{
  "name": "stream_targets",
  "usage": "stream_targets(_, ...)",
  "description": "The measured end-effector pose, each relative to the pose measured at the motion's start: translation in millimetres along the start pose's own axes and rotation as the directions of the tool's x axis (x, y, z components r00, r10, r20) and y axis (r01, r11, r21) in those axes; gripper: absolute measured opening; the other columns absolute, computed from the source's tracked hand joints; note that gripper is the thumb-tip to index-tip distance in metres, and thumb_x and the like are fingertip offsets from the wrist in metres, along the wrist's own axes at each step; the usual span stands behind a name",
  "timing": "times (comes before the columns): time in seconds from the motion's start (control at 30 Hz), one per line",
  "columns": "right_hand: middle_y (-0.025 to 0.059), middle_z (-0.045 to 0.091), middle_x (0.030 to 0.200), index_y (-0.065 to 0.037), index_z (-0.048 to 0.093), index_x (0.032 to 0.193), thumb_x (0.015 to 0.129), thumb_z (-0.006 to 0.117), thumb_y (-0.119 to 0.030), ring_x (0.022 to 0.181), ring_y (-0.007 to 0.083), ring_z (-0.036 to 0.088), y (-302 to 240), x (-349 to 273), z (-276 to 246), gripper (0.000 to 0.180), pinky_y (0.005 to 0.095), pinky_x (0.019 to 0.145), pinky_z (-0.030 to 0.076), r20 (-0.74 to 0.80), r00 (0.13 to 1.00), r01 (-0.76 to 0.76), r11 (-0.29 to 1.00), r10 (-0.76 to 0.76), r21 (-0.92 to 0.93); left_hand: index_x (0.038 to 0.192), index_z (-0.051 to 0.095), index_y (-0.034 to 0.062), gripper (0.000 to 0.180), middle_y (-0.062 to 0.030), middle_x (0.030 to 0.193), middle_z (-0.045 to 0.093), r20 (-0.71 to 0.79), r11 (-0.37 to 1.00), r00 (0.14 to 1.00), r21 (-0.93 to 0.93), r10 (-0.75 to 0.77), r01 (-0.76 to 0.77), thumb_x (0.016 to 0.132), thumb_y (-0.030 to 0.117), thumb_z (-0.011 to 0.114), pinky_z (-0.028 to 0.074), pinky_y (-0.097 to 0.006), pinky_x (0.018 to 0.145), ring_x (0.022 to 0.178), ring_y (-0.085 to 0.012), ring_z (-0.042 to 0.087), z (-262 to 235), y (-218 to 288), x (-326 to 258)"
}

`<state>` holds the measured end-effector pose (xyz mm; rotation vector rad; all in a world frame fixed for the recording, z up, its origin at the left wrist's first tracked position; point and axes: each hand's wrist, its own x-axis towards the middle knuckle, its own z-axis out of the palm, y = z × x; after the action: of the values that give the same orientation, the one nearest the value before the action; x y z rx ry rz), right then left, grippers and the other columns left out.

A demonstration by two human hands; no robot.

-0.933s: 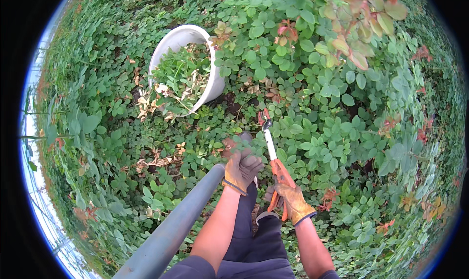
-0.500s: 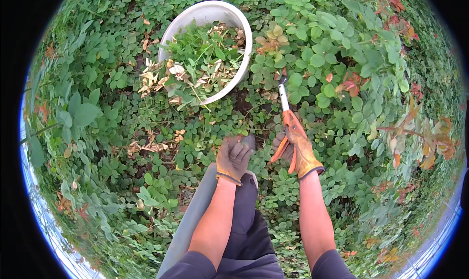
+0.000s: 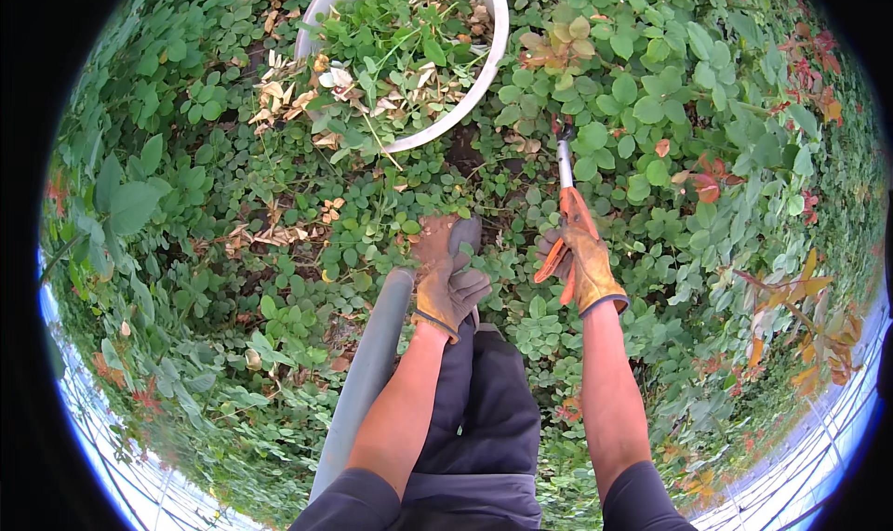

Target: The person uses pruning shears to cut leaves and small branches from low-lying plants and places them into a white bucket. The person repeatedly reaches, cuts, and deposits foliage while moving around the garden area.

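Both gloved hands low in centre frame: my right hand (image 3: 584, 269) is wrapped tight on the orange-handled pruning shears (image 3: 565, 210), blades buried in leaves just right of the white bucket (image 3: 484, 61). My left hand (image 3: 448, 280) hangs loosely curled, holding nothing, beside the grey pipe (image 3: 372, 373). Risk as I judge it: blade tips hidden by foliage could nip a good stem, or my left fingers if they stray in.

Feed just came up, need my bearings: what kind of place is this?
Probably a garden bed or planted plot outdoors. Dense green leaves cover the ground, a white tub holds cut leaves, and the gloved right hand holds orange-handled shears.
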<state>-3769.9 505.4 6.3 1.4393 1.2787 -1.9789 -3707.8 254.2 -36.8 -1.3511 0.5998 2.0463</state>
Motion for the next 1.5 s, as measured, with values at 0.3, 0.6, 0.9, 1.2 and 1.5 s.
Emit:
stream_targets(0.3,0.0173,0.069,0.11,0.005,0.054,0.131,0.097,0.066,-0.015,0.098,0.0332,0.074,-29.5,41.1,7.7,0.041,0.0506,0.088,0.065,0.253,0.963,0.012,0.952,-0.093,0.304,0.137,0.053,-0.0042,0.052,-0.023,0.092,0.075,0.056,0.922,0.996,0.379,0.065,-0.082,0.106,0.037,0.052,0.061,-0.052,0.09,0.091,-0.0392,0.075,33.5,-4.2,10.6)
stream_targets(0.6,0.0043,0.063,0.098,-0.007,0.055,0.124,0.094,0.075,-0.025,0.093,0.0263,0.069,-4.8,100.9,-7.9,0.041,0.0505,0.092,0.062,0.492,0.848,-0.057,0.888,-0.199,0.457,0.142,0.052,-0.007,0.058,-0.0207,0.091,0.076,-0.002,0.848,0.99,0.516,0.141,-0.12,0.107,0.039,0.053,0.061,-0.047,0.091,0.095,-0.0339,0.075,30.3,-20.3,-4.7)
stream_targets(0.9,0.0102,0.069,0.106,-0.01,0.043,0.152,0.097,0.069,-0.018,0.09,0.0268,0.072,-16.8,113.8,-4.6,0.062,0.0467,0.086,0.064,0.425,0.879,0.083,0.947,-0.217,0.311,0.14,0.057,-0.0083,0.053,-0.0193,0.095,0.076,-0.081,0.83,0.978,0.545,0.194,-0.12,0.106,0.032,0.05,0.063,-0.038,0.086,0.088,-0.029,0.076,29.1,-14.8,-18.5)
stream_targets(1.2,0.0003,0.062,0.083,-0.011,0.058,0.135,0.098,0.068,-0.03,0.062,0.0155,0.061,-40.7,89.7,20.0,0.043,0.0404,0.063,0.06,0.344,0.915,0.136,0.964,-0.211,0.228,0.139,0.057,-0.0086,0.053,-0.0177,0.091,0.077,-0.081,0.837,0.978,0.534,0.193,-0.121,0.105,0.032,0.051,0.063,-0.036,0.083,0.086,-0.0281,0.076,12.7,-4.8,-20.3)
stream_targets(1.5,0.0135,0.07,0.088,-0.002,0.064,0.121,0.089,0.065,-0.031,0.076,0.0287,0.066,-75.2,25.8,95.9,0.044,0.0423,0.072,0.053,0.147,0.871,0.472,0.717,-0.469,-0.513,0.14,0.057,-0.0068,0.054,-0.0186,0.091,0.076,-0.098,0.859,0.977,0.5,0.187,-0.115,0.103,0.033,0.054,0.063,-0.039,0.087,0.088,-0.0286,0.076,9.9,-6.2,-14.2)
